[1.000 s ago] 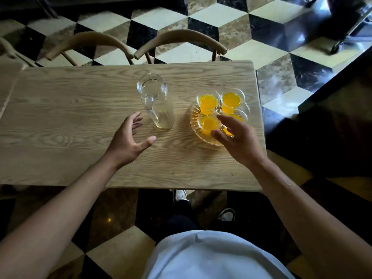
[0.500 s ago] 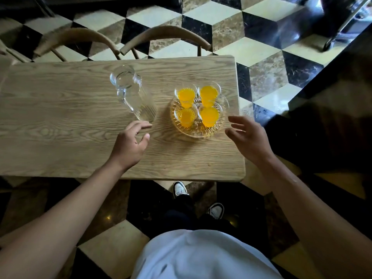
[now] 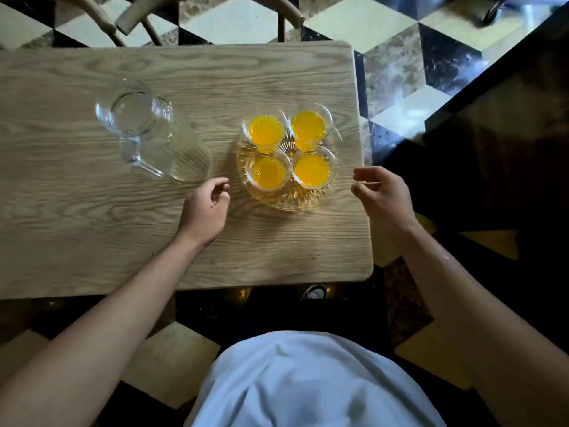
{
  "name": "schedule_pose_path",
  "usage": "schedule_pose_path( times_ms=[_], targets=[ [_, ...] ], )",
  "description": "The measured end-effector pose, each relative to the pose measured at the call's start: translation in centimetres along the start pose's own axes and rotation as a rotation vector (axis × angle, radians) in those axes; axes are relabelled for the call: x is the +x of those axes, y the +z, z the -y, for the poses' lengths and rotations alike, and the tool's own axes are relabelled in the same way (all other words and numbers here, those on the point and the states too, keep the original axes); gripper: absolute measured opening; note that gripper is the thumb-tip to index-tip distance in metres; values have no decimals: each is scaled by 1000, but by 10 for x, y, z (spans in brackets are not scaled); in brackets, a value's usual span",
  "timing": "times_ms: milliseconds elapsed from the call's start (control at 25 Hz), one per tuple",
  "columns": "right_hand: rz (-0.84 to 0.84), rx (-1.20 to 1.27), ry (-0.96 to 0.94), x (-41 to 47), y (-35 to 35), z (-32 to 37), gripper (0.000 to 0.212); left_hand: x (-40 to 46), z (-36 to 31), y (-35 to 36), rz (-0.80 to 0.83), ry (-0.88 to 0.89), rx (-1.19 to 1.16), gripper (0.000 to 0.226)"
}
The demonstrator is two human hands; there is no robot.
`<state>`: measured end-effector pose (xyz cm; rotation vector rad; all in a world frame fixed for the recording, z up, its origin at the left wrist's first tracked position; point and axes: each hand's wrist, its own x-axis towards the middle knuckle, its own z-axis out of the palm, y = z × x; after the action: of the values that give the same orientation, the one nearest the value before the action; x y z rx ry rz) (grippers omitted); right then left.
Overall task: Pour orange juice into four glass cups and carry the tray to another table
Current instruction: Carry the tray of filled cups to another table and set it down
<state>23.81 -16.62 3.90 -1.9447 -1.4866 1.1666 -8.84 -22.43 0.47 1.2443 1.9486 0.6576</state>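
A round cut-glass tray (image 3: 286, 201) sits near the right end of the wooden table (image 3: 92, 226). Several glass cups of orange juice stand on it, among them the near-left cup (image 3: 267, 172) and the near-right cup (image 3: 312, 169). An empty glass pitcher (image 3: 154, 137) stands to the tray's left. My left hand (image 3: 206, 208) hovers just left of the tray, fingers curled and holding nothing. On the tray's right, over the table edge, my right hand (image 3: 381, 195) is likewise loosely curled and empty. Neither hand touches the tray.
Two wooden chairs (image 3: 203, 13) stand at the table's far side. The table's right edge (image 3: 363, 180) lies close to the tray. Checkered tile floor (image 3: 394, 66) and a dark piece of furniture (image 3: 508, 149) lie to the right.
My right hand drew back off the cups to the tray's right side. My left hand moved right, from near the pitcher to the tray's left side. The camera view moved closer.
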Motion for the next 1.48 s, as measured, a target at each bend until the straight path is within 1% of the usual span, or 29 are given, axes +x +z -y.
schedule_pose_path(
  times_ms=[160,320,440,680,880,1040,1160,1240,1320,1480],
  targets=[
    [-29,-87,56,29,16,-7,29,25,3,5,14,-102,-19,31],
    [-78,-129,102,60,28,-10,23,49,4,10,13,-162,-31,31],
    [-119,-161,147,80,30,-13,27,68,0,21,-13,-188,-26,30],
    [-32,-130,195,108,38,-16,28,95,-11,36,-84,-261,21,29],
    [-13,-138,210,117,44,-15,31,106,-12,39,-103,-287,20,27],
    [-2,-130,229,118,45,-13,26,111,-20,43,-90,-309,42,26],
    [8,-109,221,117,45,-9,17,115,-25,44,-73,-338,73,20],
    [12,-92,205,116,43,-6,20,119,-25,44,-49,-353,91,16],
    [5,-87,197,116,42,-4,25,121,-25,44,-43,-338,139,16],
    [-5,-80,209,116,43,-2,20,122,-27,44,-49,-334,191,12]
  ],
)
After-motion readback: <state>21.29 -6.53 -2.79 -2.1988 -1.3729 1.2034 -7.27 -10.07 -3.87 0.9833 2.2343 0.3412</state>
